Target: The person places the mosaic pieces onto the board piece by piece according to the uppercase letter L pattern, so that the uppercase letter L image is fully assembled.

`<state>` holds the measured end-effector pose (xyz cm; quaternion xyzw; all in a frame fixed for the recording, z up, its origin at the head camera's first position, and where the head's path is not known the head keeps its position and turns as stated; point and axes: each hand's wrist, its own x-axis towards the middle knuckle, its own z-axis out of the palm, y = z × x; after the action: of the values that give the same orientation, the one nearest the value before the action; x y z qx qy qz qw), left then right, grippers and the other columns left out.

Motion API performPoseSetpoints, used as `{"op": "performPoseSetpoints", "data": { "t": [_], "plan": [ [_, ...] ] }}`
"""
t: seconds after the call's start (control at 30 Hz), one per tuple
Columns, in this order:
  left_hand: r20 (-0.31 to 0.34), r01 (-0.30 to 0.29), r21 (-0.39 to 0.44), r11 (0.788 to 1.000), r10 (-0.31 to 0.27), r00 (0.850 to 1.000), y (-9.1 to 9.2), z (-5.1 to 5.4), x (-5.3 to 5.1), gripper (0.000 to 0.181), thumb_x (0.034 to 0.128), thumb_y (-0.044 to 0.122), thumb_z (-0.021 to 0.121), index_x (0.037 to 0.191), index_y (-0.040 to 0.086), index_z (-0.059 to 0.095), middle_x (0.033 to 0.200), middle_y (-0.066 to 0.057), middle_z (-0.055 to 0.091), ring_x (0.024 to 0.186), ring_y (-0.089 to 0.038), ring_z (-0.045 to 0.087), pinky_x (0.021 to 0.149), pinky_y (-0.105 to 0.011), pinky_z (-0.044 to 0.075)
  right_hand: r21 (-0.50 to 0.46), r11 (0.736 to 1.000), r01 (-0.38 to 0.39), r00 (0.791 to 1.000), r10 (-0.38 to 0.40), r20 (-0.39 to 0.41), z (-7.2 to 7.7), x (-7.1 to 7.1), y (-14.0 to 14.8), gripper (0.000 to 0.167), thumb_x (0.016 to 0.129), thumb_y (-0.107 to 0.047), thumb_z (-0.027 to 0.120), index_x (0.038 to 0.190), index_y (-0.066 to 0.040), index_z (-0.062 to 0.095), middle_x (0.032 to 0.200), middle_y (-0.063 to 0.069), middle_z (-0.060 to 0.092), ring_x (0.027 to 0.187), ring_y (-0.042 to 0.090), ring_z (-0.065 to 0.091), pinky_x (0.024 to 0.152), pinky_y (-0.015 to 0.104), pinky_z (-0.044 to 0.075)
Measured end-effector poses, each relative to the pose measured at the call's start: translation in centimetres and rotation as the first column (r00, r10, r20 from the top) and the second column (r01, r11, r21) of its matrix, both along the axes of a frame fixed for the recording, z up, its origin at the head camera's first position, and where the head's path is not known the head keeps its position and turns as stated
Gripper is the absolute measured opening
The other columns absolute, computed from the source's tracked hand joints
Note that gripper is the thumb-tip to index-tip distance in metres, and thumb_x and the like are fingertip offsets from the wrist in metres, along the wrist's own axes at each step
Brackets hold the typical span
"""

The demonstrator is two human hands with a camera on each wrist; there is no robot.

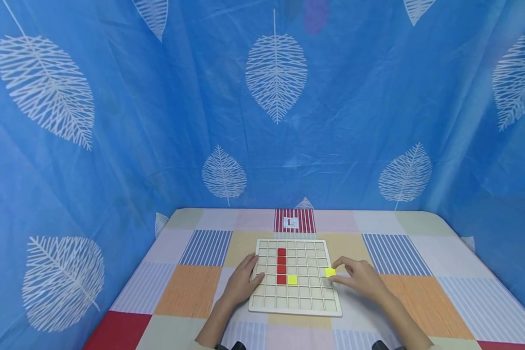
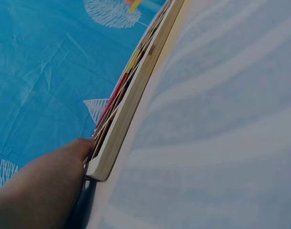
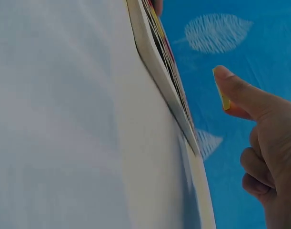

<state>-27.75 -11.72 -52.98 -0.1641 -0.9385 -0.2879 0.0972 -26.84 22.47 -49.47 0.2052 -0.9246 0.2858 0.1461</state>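
A cream grid board (image 1: 295, 311) with raised square cells lies flat on the table. Several red square tiles (image 1: 281, 260) form a column in it, and a yellow tile (image 1: 292, 280) sits to the right of the lowest red one. My left hand (image 1: 240, 282) rests at the board's left edge, its thumb over the border. Above the right edge, my right hand (image 1: 360, 279) pinches another yellow tile (image 1: 330, 272) between thumb and index finger. In the right wrist view this pinched tile (image 3: 221, 90) appears edge-on, raised above the board, while the other fingers are curled in.
A patchwork cloth (image 1: 188, 291) covers the table. Beyond the board's far edge lies a small card (image 1: 290, 222) printed with a grid pattern, on a red-striped patch. Blue curtains with white leaf prints (image 1: 276, 78) enclose the table at the back and sides.
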Motion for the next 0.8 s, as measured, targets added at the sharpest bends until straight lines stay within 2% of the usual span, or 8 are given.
{"op": "performPoseSetpoints", "data": {
  "t": [0.13, 0.33, 0.5, 0.8],
  "plan": [
    [0.006, 0.001, 0.004, 1.000, -0.001, 1.000, 0.0, 0.0, 0.0, 0.058, 0.0908, 0.035, 0.056, 0.135, -0.001, 0.043, 0.141, -0.017, 0.038, 0.129, -0.034, 0.035, 0.104, -0.046, 0.032, 0.048, 0.998, -0.034, 0.999, 0.035, -0.005, 0.1, -0.1, -2.5, 0.033, 0.069, -0.049, 0.075, 0.089, -0.024, 0.066, 0.052, -0.016, 0.019, 0.047, -0.001, 0.014, 0.042, 0.016, 0.015],
    [-0.001, 0.001, -0.001, 1.000, -0.001, 1.000, 0.0, 0.0, -0.1, 0.058, 0.0907, 0.034, 0.056, 0.135, -0.001, 0.043, 0.141, -0.017, 0.038, 0.129, -0.033, 0.036, 0.104, -0.045, 0.033, 0.096, 0.995, -0.038, 0.998, 0.034, 0.048, -0.2, -0.2, -5.0, 0.031, 0.068, -0.052, 0.074, 0.085, -0.028, 0.065, 0.051, -0.015, 0.025, 0.047, 0.000, 0.019, 0.041, 0.018, 0.017],
    [-0.001, 0.006, 0.004, 1.000, -0.006, 1.000, 0.1, -0.1, -0.1, 0.058, 0.0906, 0.034, 0.056, 0.135, -0.001, 0.043, 0.140, -0.017, 0.038, 0.129, -0.034, 0.036, 0.103, -0.046, 0.033, 0.122, 0.992, -0.039, 0.997, 0.030, 0.073, -0.6, -0.2, -5.8, 0.032, 0.068, -0.054, 0.072, 0.084, -0.028, 0.065, 0.049, -0.016, 0.028, 0.047, 0.000, 0.022, 0.042, 0.019, 0.018],
    [-0.001, 0.009, 0.000, 1.000, -0.009, 1.000, 0.0, 0.1, -0.1, 0.058, 0.0911, 0.034, 0.056, 0.135, -0.002, 0.043, 0.140, -0.018, 0.038, 0.129, -0.034, 0.036, 0.103, -0.046, 0.033, 0.167, 0.984, -0.064, 0.998, 0.059, 0.036, -0.8, -0.3, -6.2, 0.032, 0.071, -0.054, 0.071, 0.086, -0.027, 0.064, 0.048, -0.017, 0.030, 0.047, 0.000, 0.024, 0.042, 0.019, 0.024]
  ]
}}
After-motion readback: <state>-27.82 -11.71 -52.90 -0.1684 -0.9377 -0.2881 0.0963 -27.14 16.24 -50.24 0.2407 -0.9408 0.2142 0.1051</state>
